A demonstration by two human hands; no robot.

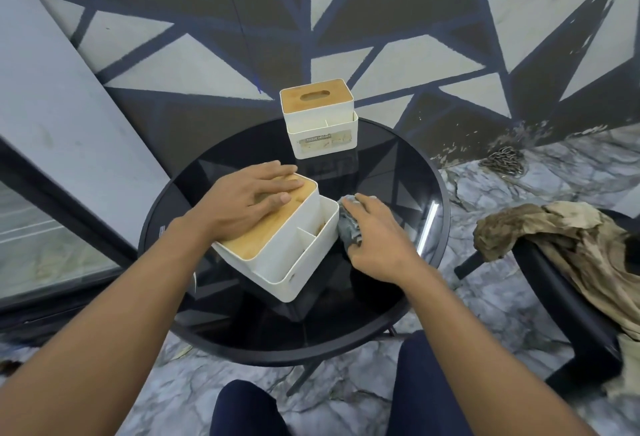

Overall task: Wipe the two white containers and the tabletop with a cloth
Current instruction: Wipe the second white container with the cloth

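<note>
A round black glass tabletop [391,172] carries two white containers with wooden lids. The near container [294,262] sits in the table's middle, turned at an angle, with open side compartments. My left hand [249,200] lies flat on its wooden lid, fingers straight. My right hand [377,234] holds a crumpled grey cloth [348,227] against the container's right side wall. The far container [322,130], labelled as a tissue holder, stands upright at the table's back edge, apart from both hands.
A dark chair [568,300] draped with a brownish rag [561,245] stands to the right. A glass door [52,245] is at the left, a patterned wall behind. A chain [505,160] lies on the marble floor. My knees are below the table's front edge.
</note>
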